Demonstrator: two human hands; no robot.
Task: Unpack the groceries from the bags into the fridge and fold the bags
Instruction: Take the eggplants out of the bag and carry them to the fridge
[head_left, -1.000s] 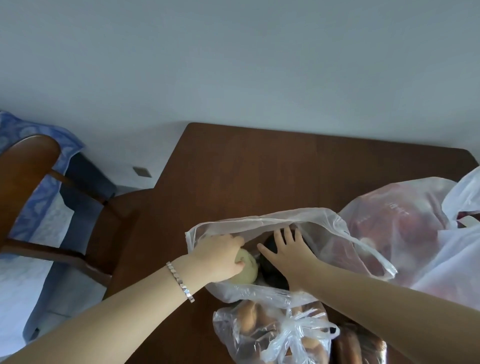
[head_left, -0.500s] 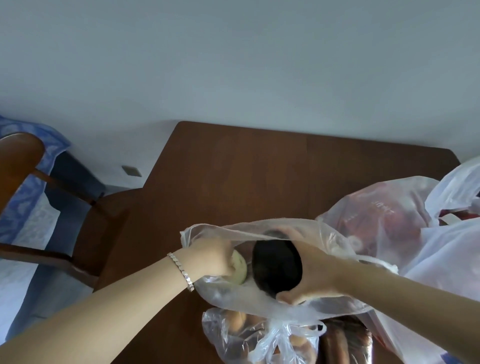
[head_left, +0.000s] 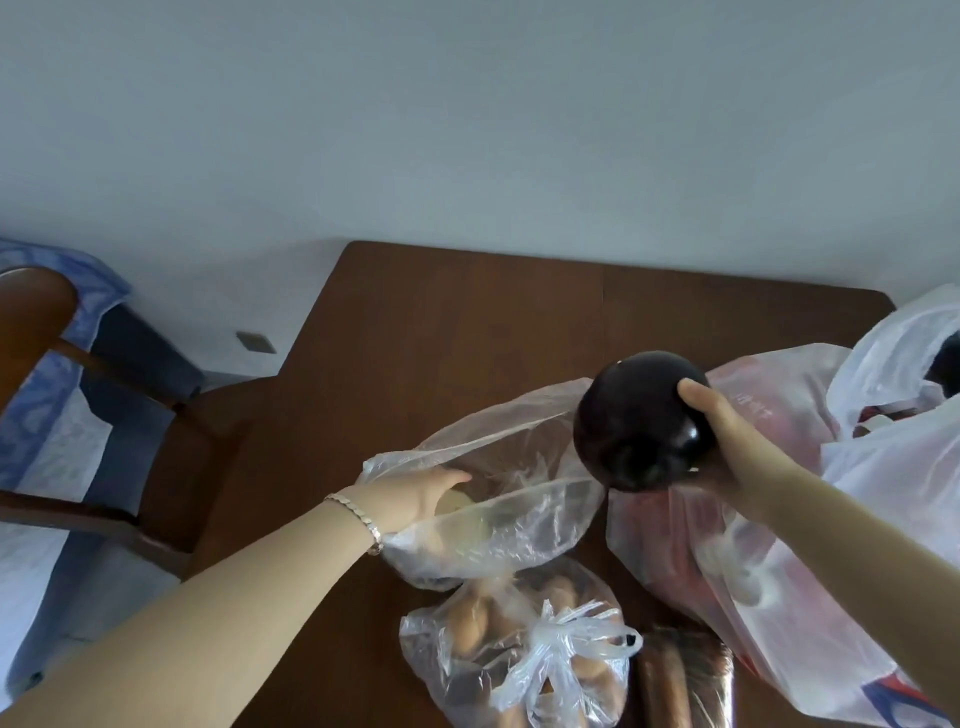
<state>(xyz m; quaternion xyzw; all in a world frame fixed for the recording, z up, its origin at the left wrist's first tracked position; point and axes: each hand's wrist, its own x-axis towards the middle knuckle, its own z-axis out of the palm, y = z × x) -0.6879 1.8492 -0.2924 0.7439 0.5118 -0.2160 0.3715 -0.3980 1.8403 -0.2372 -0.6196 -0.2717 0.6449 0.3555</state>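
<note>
My right hand (head_left: 727, 441) grips a round, dark purple eggplant (head_left: 641, 421) and holds it in the air above the table, right of the open clear plastic bag (head_left: 524, 467). My left hand (head_left: 415, 496) reaches into that bag's mouth and its fingers curl round a pale yellow-green fruit (head_left: 457, 504), partly hidden by the plastic. The fridge is not in view.
The brown wooden table (head_left: 467, 322) carries a knotted clear bag of brown round produce (head_left: 519, 644), a wrapped pack of sausages (head_left: 685, 680) and white and pink grocery bags (head_left: 810, 519) at the right. A wooden chair (head_left: 171, 457) stands at the table's left edge.
My right hand took hold of the eggplant inside the bag, lifted it out and carried it up and to the right. My left hand stayed in the bag on the pale fruit.
</note>
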